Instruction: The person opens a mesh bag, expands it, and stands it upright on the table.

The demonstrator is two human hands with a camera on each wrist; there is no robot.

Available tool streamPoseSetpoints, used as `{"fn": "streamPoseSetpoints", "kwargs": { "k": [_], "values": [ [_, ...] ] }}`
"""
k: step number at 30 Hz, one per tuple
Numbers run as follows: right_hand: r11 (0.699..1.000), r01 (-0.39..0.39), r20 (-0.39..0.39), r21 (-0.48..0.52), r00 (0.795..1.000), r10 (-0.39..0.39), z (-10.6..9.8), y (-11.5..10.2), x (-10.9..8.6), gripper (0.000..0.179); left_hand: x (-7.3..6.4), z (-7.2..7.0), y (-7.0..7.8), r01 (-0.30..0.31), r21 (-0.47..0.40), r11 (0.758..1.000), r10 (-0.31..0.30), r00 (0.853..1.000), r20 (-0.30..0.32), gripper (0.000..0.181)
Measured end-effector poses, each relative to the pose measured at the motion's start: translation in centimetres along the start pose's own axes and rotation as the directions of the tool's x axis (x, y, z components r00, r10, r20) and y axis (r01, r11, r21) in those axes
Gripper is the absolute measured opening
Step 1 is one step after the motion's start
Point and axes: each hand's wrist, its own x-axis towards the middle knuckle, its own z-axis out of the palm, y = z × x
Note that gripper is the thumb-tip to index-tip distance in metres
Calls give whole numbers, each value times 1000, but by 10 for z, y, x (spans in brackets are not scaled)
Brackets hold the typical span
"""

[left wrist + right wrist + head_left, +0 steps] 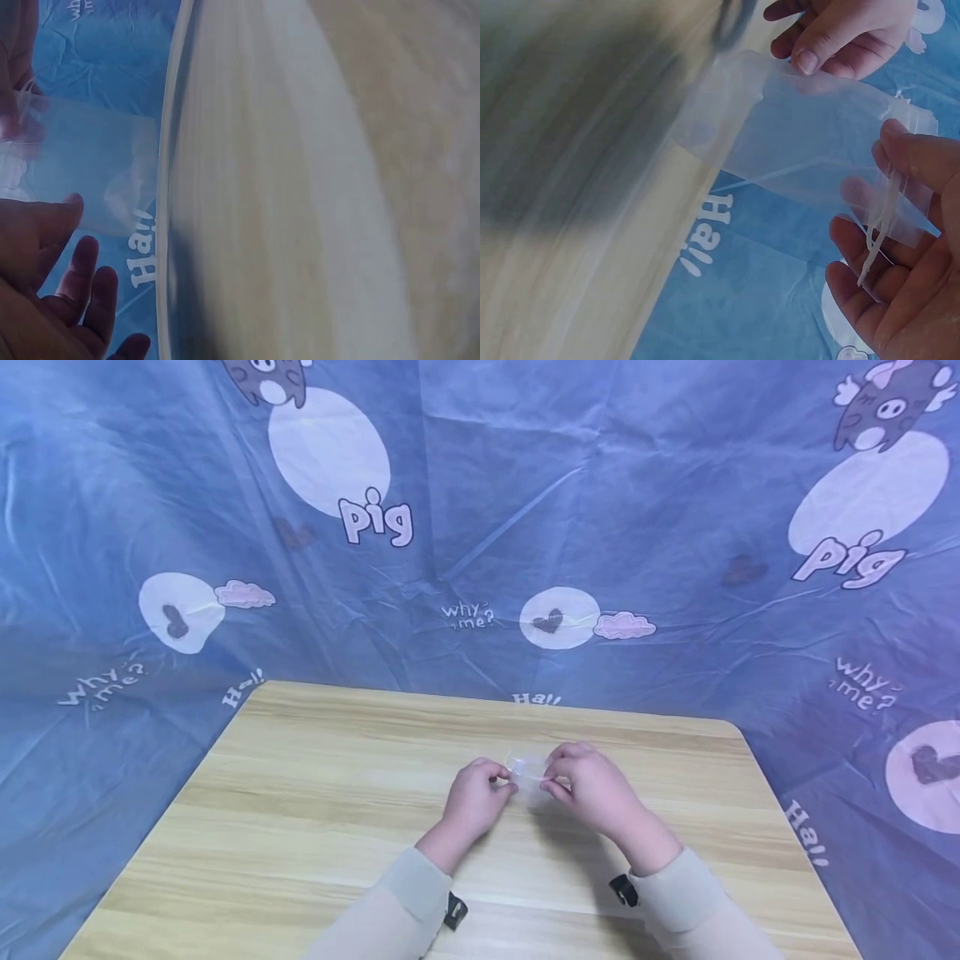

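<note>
A small see-through drawstring pouch (pixel 795 139) is stretched between both hands above the table. My left hand (pixel 476 795) pinches one long edge of it between thumb and fingers. At the pouch's mouth, my right hand (pixel 596 787) pinches the film beside the gathered cord. The white drawstring (pixel 881 221) hangs across the right fingers in the right wrist view. In the left wrist view the clear pouch (pixel 94 161) spans from one hand to the other. No contents can be made out through the film.
A light wood-grain table (pixel 315 810) lies beneath both forearms. Behind and beside it hangs a blue cloth (pixel 480 527) with pig and cloud prints. Each sleeve has a black clip (pixel 624 890) near the cuff.
</note>
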Motion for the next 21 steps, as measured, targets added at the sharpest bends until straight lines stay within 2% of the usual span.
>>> {"fn": "streamPoseSetpoints", "kwargs": {
  "k": [10, 16, 21],
  "values": [
    [1000, 2, 39, -21, 999, -1, 7, 2, -1, 12, -1, 0, 2, 81, 124, 989, -86, 996, 35, 8],
    [1000, -28, 74, -14, 997, 29, 8, 3, 1, 12, 0, -1, 3, 81, 136, 987, -89, 995, 47, 8],
    [999, -44, 101, -3, 994, 44, 9, 4, 1, 10, 1, -4, 5, 84, 98, 992, -91, 993, 70, 11]
  ]
}}
